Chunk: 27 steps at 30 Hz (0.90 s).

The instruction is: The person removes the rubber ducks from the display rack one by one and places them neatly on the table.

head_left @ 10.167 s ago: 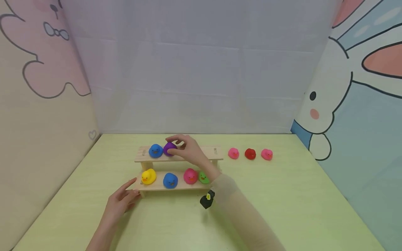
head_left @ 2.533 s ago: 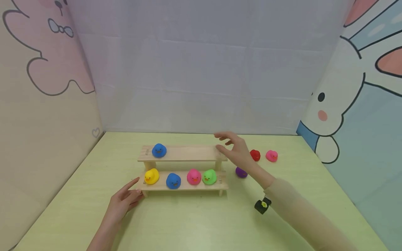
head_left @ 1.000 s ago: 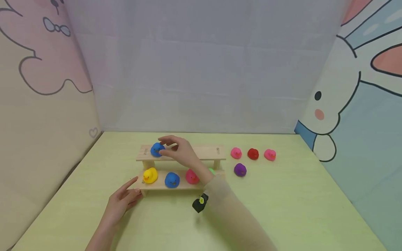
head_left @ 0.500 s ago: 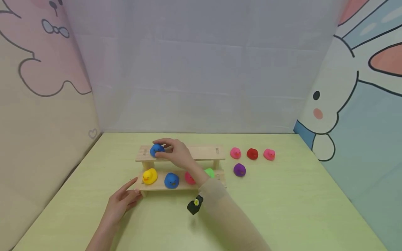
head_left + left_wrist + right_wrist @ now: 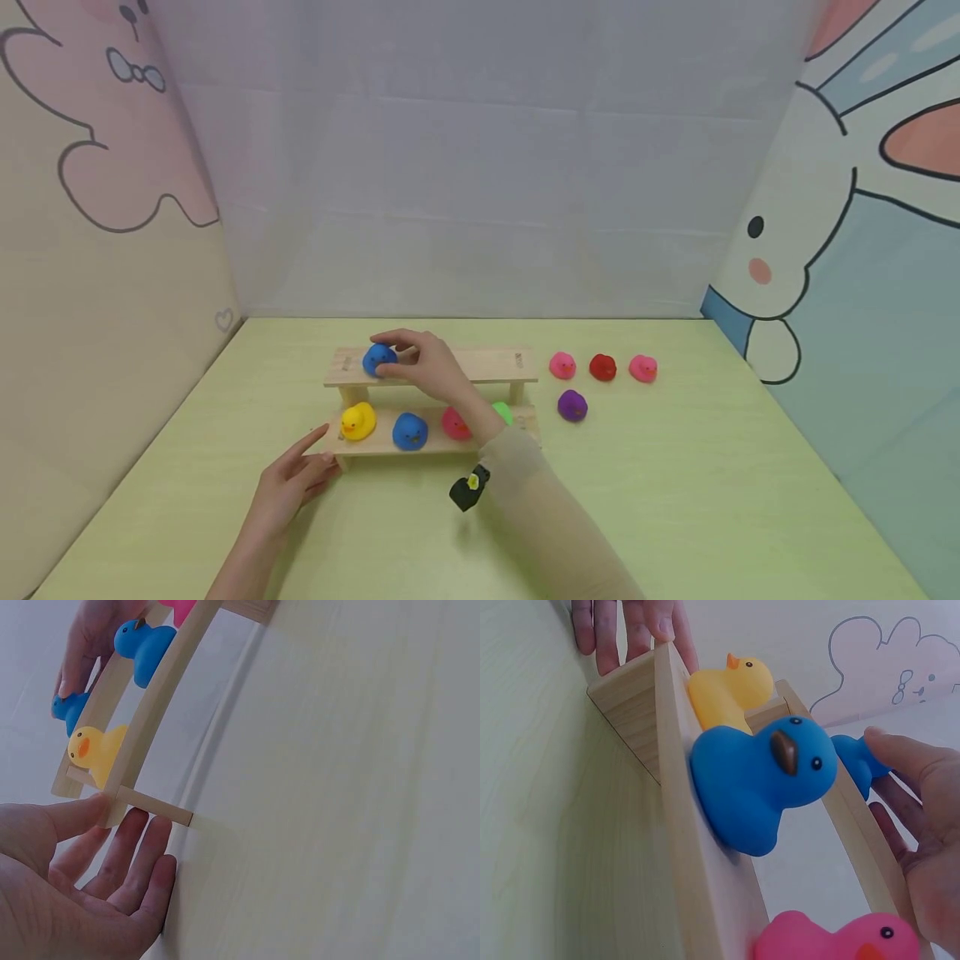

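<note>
From my station I take the two-tier wooden rack (image 5: 487, 365) as my reference. My right hand (image 5: 429, 367) reaches across the rack's right half to its upper tier. The forearm slants forward and leftward over the lower board, and a black wrist device (image 5: 469, 488) hangs at the sleeve (image 5: 558, 521) in front of the rack. Wrist arched above the boards, I have thumb and fingers on either side of the upper blue duck (image 5: 377, 360), pinching it at the left end of the upper tier; I cannot tell whether its base bears on the wood.

My left hand (image 5: 288, 483) comes in low at the rack's left, palm turned toward it. Its fingers are extended with a slight bend, their tips touching the lower tier's left end and leg, not clenched.

On the rack's lower tier, from the left, I see the yellow duck (image 5: 358, 422), the lower blue duck (image 5: 410, 432), the lower pink duck (image 5: 455, 423) and the green duck (image 5: 502, 412), this last partly hidden by my arm. Right of the rack, on the table (image 5: 712, 467), the inner pink duck (image 5: 562, 365), red duck (image 5: 603, 367) and outer pink duck (image 5: 643, 368) form a row. The purple duck (image 5: 572, 406) sits nearer me than that row, also right of the rack.
</note>
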Available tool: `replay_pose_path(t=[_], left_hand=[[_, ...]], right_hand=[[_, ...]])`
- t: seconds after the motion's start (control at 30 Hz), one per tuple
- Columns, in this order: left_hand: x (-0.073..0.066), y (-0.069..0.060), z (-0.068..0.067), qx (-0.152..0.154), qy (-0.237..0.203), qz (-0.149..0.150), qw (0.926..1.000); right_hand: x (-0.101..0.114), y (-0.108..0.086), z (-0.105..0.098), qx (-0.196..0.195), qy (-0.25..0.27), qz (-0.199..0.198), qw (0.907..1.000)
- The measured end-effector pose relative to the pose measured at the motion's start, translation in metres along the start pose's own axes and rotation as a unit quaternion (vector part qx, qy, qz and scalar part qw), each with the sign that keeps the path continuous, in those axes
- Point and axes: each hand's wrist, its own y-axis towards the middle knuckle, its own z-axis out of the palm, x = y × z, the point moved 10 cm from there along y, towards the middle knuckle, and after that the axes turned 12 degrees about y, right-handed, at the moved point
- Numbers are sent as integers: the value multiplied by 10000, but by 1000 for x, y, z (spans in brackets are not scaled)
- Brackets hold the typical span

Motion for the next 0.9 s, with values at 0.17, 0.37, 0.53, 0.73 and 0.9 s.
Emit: replay_pose_path(t=[0.17,0.37,0.53,0.73,0.9], left_hand=[[0,-1,0,24,18,22,10000],[-1,0,0,30,-7,95,10000],[-1,-1,1,41,2,50,10000],[-2,-2,1,68,41,77,9999],[-1,-3,-1,37,48,68,10000]], right_hand=[[1,-1,0,51,31,-41,10000],[-4,0,-3,-32,66,-67,10000],[-3,-1,-7,-96,177,-177,9996],[0,-2,-7,-102,158,-244,9995],[3,-2,-5,-86,204,-235,9995]])
